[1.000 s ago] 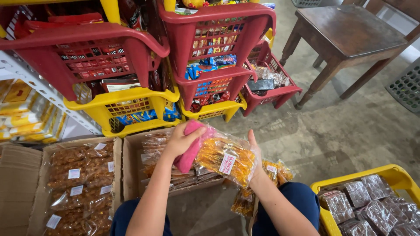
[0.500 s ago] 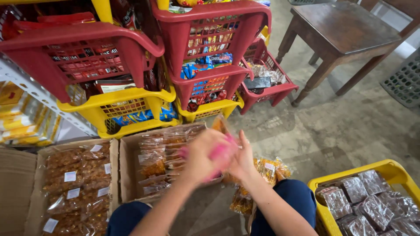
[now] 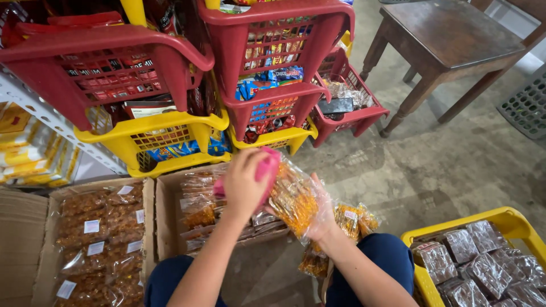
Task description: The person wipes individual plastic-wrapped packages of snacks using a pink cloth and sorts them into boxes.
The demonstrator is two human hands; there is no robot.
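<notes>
My left hand [image 3: 242,185] grips a pink handheld tool [image 3: 266,169] and presses it against a clear packet of orange-brown snacks [image 3: 293,199]. My right hand [image 3: 321,219] holds that packet from underneath, tilted, just above my knees. Below the hands sits an open cardboard box [image 3: 168,224] holding similar clear packets. More loose packets [image 3: 352,219] lie on the floor beside my right knee.
A second cardboard box [image 3: 102,244] of labelled snack packets is at the left. Stacked red baskets [image 3: 267,51] and yellow baskets [image 3: 165,142] of goods stand ahead. A yellow crate [image 3: 506,219] of dark wrapped packets is at the right. A wooden table [image 3: 449,42] stands behind.
Both hands dropped toward my lap in a blur, then came up again with the packet. The pink tool is pressed against the packet's top once more.
</notes>
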